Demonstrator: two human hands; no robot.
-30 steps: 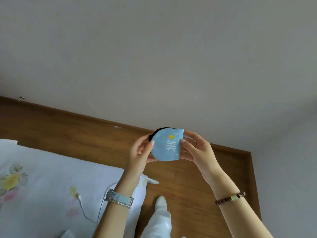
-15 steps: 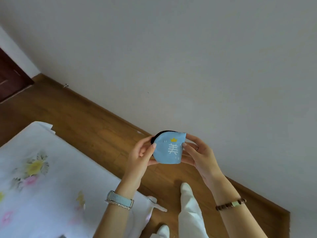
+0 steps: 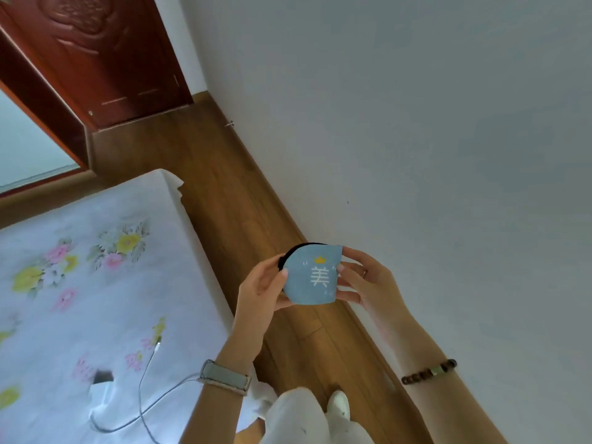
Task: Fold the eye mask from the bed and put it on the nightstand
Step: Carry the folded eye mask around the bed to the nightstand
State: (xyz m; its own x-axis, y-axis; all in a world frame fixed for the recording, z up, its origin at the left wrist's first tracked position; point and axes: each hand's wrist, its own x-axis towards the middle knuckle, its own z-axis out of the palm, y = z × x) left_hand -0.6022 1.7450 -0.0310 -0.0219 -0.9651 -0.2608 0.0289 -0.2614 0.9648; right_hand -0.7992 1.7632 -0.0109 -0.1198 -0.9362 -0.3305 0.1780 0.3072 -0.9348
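Observation:
A light blue eye mask (image 3: 312,277), folded in half, shows a white character and a small yellow crown; its black strap peeks out along the top left edge. My left hand (image 3: 261,288) pinches its left side and my right hand (image 3: 365,280) pinches its right side. I hold it in the air over the wooden floor, beside the bed (image 3: 96,283). No nightstand is in view.
The bed has a white sheet with a flower print, and a white charger with its cable (image 3: 141,398) lies on it. A strip of wooden floor (image 3: 230,193) runs between bed and white wall. A dark red door (image 3: 96,52) stands at the far left.
The view has swung left, bringing more of the bed and the red door into sight. Both hands keep the folded mask in the same grip.

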